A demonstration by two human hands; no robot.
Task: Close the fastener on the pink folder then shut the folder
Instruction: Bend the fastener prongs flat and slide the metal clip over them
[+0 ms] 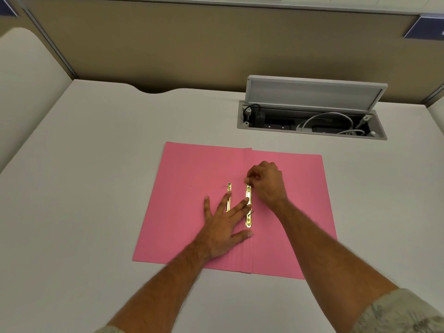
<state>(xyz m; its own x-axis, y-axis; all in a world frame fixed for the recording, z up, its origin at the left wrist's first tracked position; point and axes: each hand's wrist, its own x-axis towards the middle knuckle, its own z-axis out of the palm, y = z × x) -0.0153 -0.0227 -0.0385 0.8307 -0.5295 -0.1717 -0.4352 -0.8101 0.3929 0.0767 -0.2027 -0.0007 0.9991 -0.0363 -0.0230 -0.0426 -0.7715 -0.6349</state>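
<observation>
A pale grey tabletop (96, 188) fills the view, backed by a tan cubicle partition (192, 44) along its far edge.

The pink folder (187, 169) lies open and flat near the middle of the tabletop, its near edge well short of the tabletop's near edge. On its left leaf the left hand (222, 227) is spread palm down, its grip wide and holding nothing; the fingers press the card flat, most likely to keep the folder from sliding while the other hand works. Under its middle fingers lies a loose brass strip (229, 188), apparently the fastener's cover bar set aside.

Just right of that, along the spine crease, sits the brass fastener (249, 219), with a thin prong sticking up partway down its length. The left index fingertip touches this bar, seemingly steadying it.

The right hand (266, 183) hovers over the fastener's far end, its grip narrow, thumb and forefinger pinched at something too small to make out, probably the far prong.

Toward the tabletop's far right edge an open cable well (312, 131) holds white leads under a raised lid.

No writing or brand can be read anywhere.
</observation>
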